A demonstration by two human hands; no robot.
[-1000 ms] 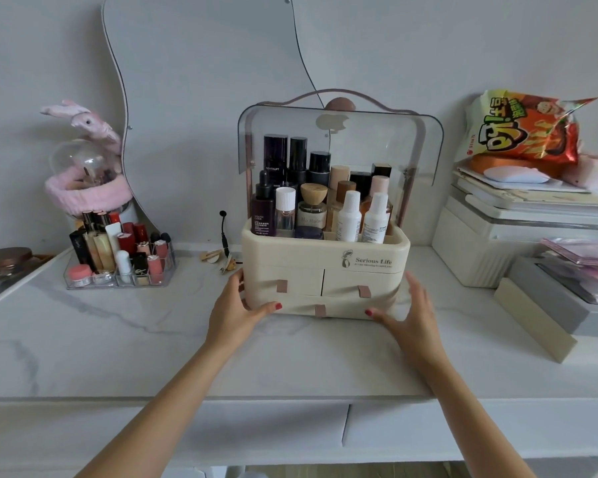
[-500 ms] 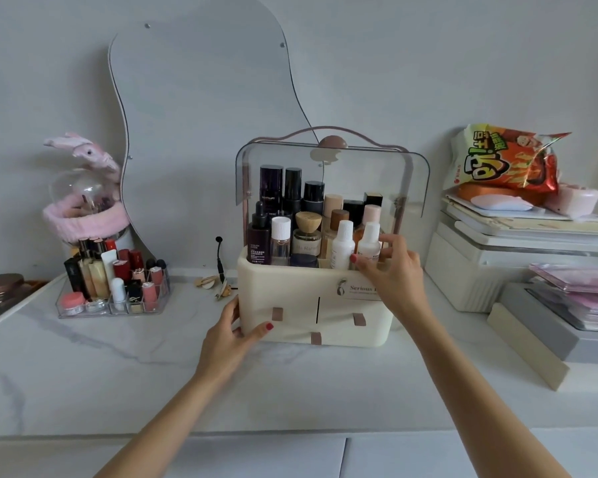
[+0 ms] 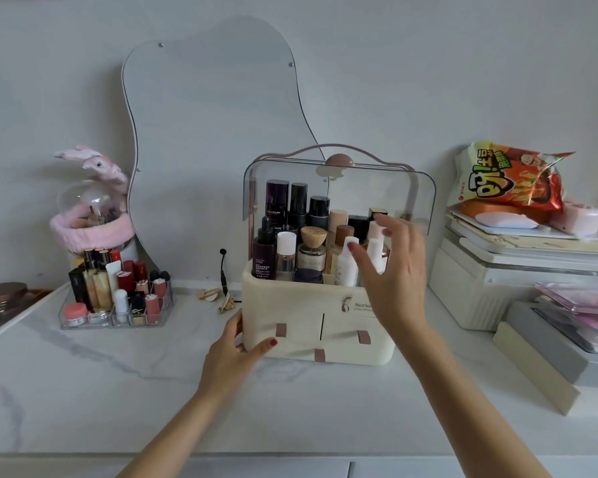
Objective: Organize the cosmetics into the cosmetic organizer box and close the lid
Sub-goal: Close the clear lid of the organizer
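The cream cosmetic organizer box (image 3: 301,307) stands in the middle of the marble tabletop, with drawers in its front. Several bottles (image 3: 290,236) stand upright in its top compartment. Its clear lid (image 3: 359,181) is swung up above them, its front edge hanging at the right. My left hand (image 3: 233,350) presses against the box's lower left corner, thumb on the front. My right hand (image 3: 394,267) hovers in front of the right-hand bottles with spread fingers, just below the lid's edge, holding nothing.
A clear tray of lipsticks and small bottles (image 3: 118,294) stands at the left, before a wavy mirror (image 3: 214,132). Small clips (image 3: 218,298) lie beside the box. At the right are stacked white containers (image 3: 491,281), a snack bag (image 3: 508,181) and grey boxes (image 3: 549,346).
My right hand rose from the box's lower right side to the bottles and now toward the lid's edge. The left hand stayed at the box's left corner. The camera tilted upward.
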